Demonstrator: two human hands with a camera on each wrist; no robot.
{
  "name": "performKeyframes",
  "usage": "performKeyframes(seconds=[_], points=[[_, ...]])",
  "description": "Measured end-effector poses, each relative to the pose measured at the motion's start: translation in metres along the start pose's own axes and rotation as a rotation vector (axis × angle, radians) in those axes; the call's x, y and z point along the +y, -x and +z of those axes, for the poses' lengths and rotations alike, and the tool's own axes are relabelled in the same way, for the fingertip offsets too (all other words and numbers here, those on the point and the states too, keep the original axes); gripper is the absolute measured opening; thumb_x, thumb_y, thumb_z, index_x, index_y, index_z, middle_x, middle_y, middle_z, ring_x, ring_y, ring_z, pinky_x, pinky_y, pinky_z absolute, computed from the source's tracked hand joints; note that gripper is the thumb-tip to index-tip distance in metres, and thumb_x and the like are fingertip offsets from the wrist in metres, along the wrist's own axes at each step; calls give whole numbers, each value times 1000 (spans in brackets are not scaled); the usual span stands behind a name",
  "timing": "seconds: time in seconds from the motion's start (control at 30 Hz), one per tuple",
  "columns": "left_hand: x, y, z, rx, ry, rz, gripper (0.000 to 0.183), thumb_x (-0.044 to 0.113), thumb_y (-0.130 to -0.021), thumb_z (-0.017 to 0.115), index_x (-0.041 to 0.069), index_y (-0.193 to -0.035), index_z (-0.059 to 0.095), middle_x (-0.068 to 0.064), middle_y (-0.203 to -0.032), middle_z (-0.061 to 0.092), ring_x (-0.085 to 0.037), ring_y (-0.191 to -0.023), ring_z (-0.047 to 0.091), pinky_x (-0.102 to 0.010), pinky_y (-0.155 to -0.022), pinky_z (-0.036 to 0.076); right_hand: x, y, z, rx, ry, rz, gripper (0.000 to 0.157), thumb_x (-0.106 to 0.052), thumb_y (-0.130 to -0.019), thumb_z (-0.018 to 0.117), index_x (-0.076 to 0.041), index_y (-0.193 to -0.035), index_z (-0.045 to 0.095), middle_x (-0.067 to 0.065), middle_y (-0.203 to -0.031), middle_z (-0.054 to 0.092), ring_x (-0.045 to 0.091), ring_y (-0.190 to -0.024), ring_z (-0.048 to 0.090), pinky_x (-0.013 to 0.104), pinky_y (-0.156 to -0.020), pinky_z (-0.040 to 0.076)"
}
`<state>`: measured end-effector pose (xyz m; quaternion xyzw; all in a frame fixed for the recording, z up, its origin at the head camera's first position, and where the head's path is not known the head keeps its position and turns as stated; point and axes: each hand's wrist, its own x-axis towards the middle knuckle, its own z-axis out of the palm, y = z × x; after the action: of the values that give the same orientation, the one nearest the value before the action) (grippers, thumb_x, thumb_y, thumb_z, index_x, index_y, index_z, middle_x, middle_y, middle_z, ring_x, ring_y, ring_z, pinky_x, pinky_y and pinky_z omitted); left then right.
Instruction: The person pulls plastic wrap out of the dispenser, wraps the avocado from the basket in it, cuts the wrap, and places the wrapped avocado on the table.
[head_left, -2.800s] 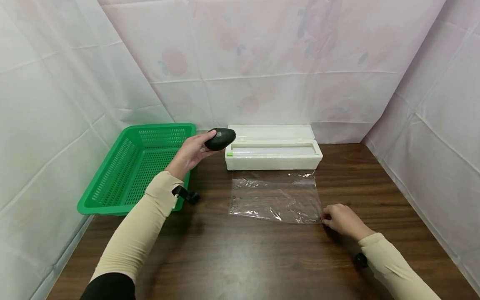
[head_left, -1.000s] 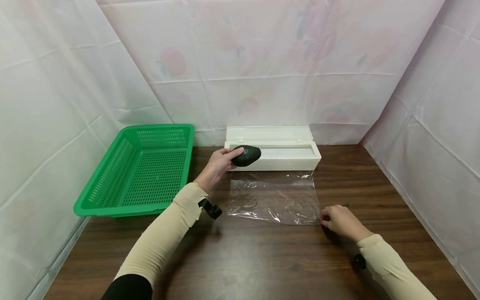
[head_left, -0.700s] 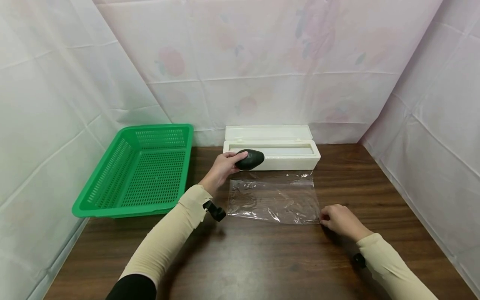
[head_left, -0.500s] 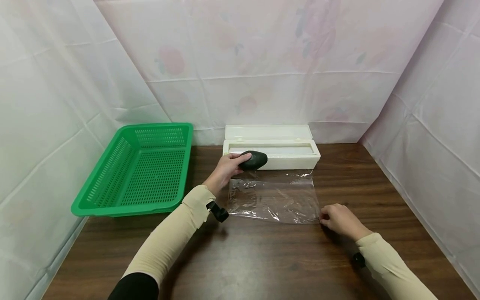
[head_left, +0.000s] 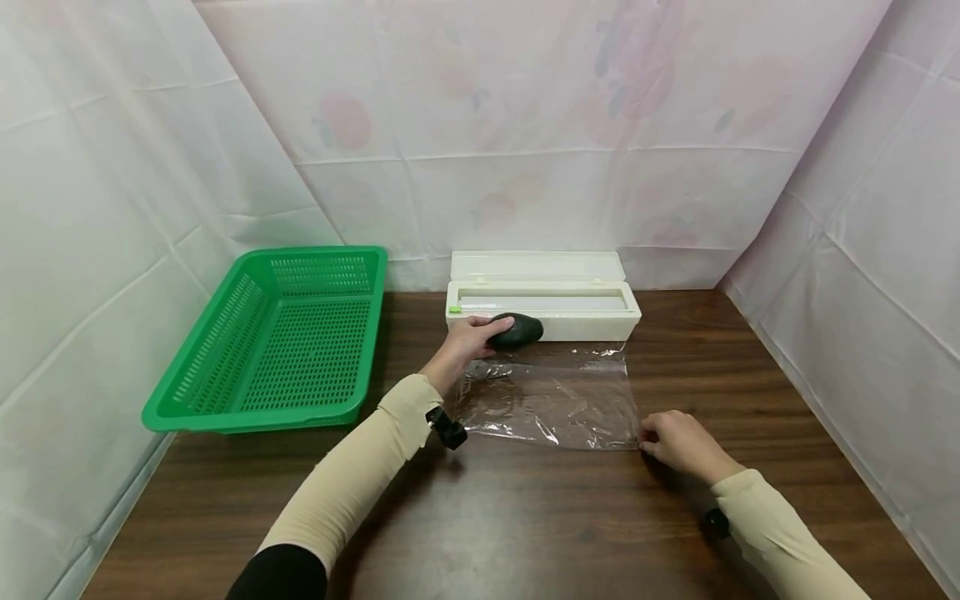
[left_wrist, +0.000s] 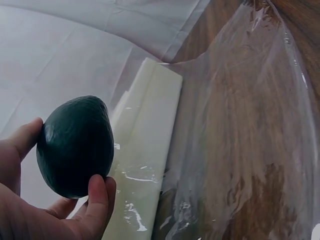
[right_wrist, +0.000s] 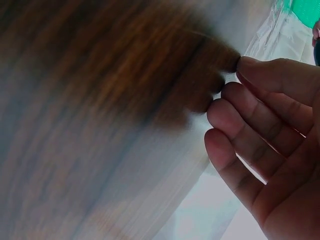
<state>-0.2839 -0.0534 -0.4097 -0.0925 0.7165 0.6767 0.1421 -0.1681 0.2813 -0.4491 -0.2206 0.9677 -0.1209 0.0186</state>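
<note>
Gripping an avocado (head_left: 519,333) between curved fingers and thumb, the left hand (head_left: 467,342) is hovering near the front of the box (head_left: 592,327); the right hand (head_left: 684,443) is pinching, fingertips together, the near right corner of the outspread film (head_left: 558,404).

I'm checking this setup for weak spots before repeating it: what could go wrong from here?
First, the dark green fruit is in the air, held only by the left hand, so it could slip and drop.
Second, the right hand pinches the clear film at its near right corner; the near left corner is unheld, so it might curl or skew.
Third, the film leads to the white box, so a tug might shift it.
</note>
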Motion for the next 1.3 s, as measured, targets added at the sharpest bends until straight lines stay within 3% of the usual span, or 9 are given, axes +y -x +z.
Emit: performKeyframes(seconds=[0.27, 0.37, 0.77, 1.03, 1.3], points=[[-8, -1, 14, -37, -81, 57, 58, 37, -86, 74, 1, -129, 57, -18, -133, 55, -28, -105, 64, -44, -96, 52, 0, 0, 0, -1, 9, 6, 22, -7, -80, 74, -18, -66, 61, -8, -63, 55, 6, -58, 43, 25, -54, 36], [-11, -1, 19, -48, -76, 65, 60, 36, -85, 75, 0, -128, 56, -20, -131, 55, -30, -102, 66, -46, -95, 52, 0, 0, 1, -2, 9, 12, 22, -8, -80, 74, -17, -66, 60, -8, -63, 55, 6, -58, 43, 25, -54, 36], [-22, -7, 34, -53, -110, 40, 67, 40, -82, 78, -2, -128, 54, -21, -129, 56, -26, -93, 69, -44, -91, 55, 0, -1, 2, 4, 17, 12, 22, -8, -80, 74, -18, -65, 60, -8, -63, 54, 6, -57, 43, 25, -54, 36], [-25, -7, 46, -51, -168, 15, 72, 43, -80, 78, 0, -132, 52, -20, -132, 54, -30, -104, 65, -40, -90, 55, 1, 0, 2, 10, 20, 11, 22, -8, -79, 75, -18, -66, 61, -8, -63, 55, 6, -58, 44, 25, -54, 37], [-30, -11, 53, -29, -177, 2, 69, 42, -79, 80, 1, -128, 54, -19, -130, 55, -28, -102, 66, -37, -85, 57, 1, -1, 3, 11, 21, 10, 22, -8, -79, 75, -18, -65, 61, -9, -63, 55, 6, -58, 43, 25, -54, 37]])
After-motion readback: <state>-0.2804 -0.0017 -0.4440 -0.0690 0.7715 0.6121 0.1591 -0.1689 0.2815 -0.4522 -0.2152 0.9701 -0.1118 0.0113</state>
